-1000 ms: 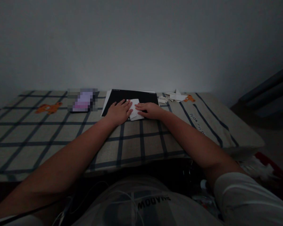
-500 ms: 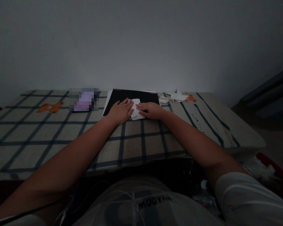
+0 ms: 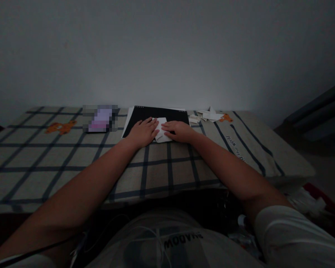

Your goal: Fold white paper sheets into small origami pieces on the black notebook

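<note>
1. Paper, a small white folded sheet (image 3: 161, 130), lies on the black rectangular board (image 3: 156, 113) at the far edge of your checked cloth-covered table (image 3: 167, 167).
2. Your left hand (image 3: 142, 132) presses it, fingers flat and spread.
3. Your right hand (image 3: 178, 131) presses its right side, fingers flat together.

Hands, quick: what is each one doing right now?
Left hand: open, flat, palm down on the white folded paper.
Right hand: open, flat, pressing the same paper from the other side.
</note>
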`<state>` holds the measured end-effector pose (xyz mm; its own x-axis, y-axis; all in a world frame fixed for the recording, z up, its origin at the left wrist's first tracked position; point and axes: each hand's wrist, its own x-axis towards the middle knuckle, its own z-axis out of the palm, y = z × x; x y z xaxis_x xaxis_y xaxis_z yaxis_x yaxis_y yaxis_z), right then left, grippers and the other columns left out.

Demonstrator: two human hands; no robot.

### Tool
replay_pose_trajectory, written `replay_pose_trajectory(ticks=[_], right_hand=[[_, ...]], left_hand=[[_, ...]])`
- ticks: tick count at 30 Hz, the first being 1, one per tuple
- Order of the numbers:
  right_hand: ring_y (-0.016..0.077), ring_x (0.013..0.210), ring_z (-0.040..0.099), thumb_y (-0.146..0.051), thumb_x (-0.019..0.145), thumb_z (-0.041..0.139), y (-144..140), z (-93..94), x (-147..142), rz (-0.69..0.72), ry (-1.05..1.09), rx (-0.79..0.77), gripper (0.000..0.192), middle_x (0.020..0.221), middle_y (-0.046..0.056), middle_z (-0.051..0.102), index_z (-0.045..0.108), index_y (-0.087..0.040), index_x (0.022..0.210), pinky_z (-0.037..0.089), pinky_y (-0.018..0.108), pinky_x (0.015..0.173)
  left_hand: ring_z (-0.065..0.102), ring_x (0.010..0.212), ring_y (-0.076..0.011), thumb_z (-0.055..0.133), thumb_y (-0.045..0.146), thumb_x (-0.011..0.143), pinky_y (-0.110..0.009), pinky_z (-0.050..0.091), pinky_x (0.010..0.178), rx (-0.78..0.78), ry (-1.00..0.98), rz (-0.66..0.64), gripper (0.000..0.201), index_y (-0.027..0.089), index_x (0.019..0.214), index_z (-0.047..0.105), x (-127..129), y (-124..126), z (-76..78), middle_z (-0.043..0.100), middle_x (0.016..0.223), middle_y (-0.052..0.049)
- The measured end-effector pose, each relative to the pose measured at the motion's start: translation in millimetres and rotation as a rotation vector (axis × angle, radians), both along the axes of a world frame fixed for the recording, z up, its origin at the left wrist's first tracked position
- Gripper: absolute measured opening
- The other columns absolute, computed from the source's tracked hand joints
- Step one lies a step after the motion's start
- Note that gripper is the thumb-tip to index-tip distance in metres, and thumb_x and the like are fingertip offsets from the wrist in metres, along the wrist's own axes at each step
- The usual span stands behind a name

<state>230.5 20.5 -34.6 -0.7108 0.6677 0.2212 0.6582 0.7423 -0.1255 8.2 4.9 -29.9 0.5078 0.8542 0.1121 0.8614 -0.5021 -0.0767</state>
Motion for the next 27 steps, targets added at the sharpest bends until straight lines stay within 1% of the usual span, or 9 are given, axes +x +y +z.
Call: replay_pose_trajectory(ticks=[1,3,6,8,10,13,17,21,27], right_hand=[[0.0254,0.138,0.056,-0.03,0.1,0.053,-0.5,0.3,-0.7,-0.006,-0.008,0.007,0.041,0.146,0.012,0.06,0.066,-0.016,0.137,0.044,0.044,0.115],[0.026,0.137,0.056,-0.03,0.101,0.052,-1.7,0.9,-2.0,-0.019,-0.019,0.023,0.042,0.146,0.012,0.06,0.066,-0.015,0.137,0.044,0.045,0.114],[0.0267,0.137,0.056,-0.03,0.101,0.05,-3.5,2.0,-3.7,-0.031,-0.036,0.032,0.043,0.147,0.013,0.06,0.065,-0.015,0.138,0.044,0.045,0.114],[0.027,0.137,0.055,-0.03,0.102,0.05,-4.4,2.6,-4.4,-0.045,-0.045,0.032,0.043,0.148,0.013,0.059,0.064,-0.015,0.139,0.043,0.045,0.114],[0.0271,0.138,0.055,-0.031,0.102,0.049,-4.7,2.5,-4.9,-0.065,-0.047,0.033,0.043,0.149,0.013,0.058,0.064,-0.015,0.139,0.043,0.045,0.114],[0.0281,0.139,0.054,-0.031,0.102,0.048,-3.9,0.9,-5.3,-0.1,-0.049,0.038,0.042,0.149,0.013,0.058,0.065,-0.016,0.138,0.043,0.047,0.114],[0.0272,0.14,0.052,-0.03,0.103,0.047,-2.0,-2.2,-5.2,-0.125,-0.046,0.039,0.043,0.15,0.012,0.057,0.064,-0.016,0.14,0.042,0.046,0.115],[0.0272,0.141,0.051,-0.03,0.103,0.046,-0.4,-3.5,-4.9,-0.121,-0.04,0.024,0.044,0.151,0.013,0.056,0.062,-0.016,0.142,0.041,0.046,0.116],[0.028,0.142,0.05,-0.03,0.103,0.046,0.2,-4.2,-3.7,-0.11,-0.023,0.012,0.044,0.152,0.013,0.055,0.062,-0.017,0.143,0.04,0.048,0.117]], left_hand=[[0.031,0.153,-0.0265,0.026,0.041,0.107,-0.05,0.032,0.12,0.018,-0.004,-0.007,0.057,0.017,0.156,0.042,-0.3,0.5,0.1,0.038,0.165,-0.01],[0.036,0.151,-0.0272,0.03,0.041,0.106,-0.048,0.035,0.119,0.072,-0.018,-0.04,0.054,0.018,0.15,0.051,-0.6,2.1,0.7,0.041,0.163,-0.009],[0.049,0.141,-0.028,0.035,0.041,0.104,-0.046,0.039,0.116,0.108,-0.035,-0.101,0.05,0.018,0.136,0.066,-0.2,4.9,2.6,0.056,0.152,-0.009],[0.056,0.135,-0.0271,0.036,0.039,0.104,-0.043,0.041,0.115,0.096,-0.04,-0.112,0.05,0.014,0.132,0.069,0.3,6.6,3.7,0.064,0.143,-0.011],[0.057,0.134,-0.0253,0.034,0.037,0.105,-0.039,0.04,0.116,0.078,-0.039,-0.109,0.052,0.01,0.135,0.067,0.4,7.6,4.3,0.064,0.142,-0.013],[0.051,0.142,-0.0231,0.03,0.036,0.106,-0.036,0.034,0.12,0.033,-0.021,-0.117,0.055,0.007,0.143,0.059,-0.7,8.1,4.3,0.056,0.151,-0.014],[0.041,0.149,-0.024,0.026,0.037,0.107,-0.042,0.033,0.121,-0.029,-0.008,-0.099,0.057,0.009,0.152,0.047,-3.1,8.0,2.4,0.044,0.16,-0.014],[0.034,0.153,-0.0235,0.023,0.038,0.108,-0.046,0.029,0.123,-0.069,-0.028,-0.082,0.057,0.012,0.156,0.041,-3.3,6.4,-0.6,0.038,0.164,-0.012],[0.031,0.154,-0.0257,0.026,0.037,0.108,-0.044,0.026,0.125,-0.057,0.006,-0.077,0.059,0.005,0.156,0.038,1.5,3.4,-2.7,0.036,0.164,-0.019]])
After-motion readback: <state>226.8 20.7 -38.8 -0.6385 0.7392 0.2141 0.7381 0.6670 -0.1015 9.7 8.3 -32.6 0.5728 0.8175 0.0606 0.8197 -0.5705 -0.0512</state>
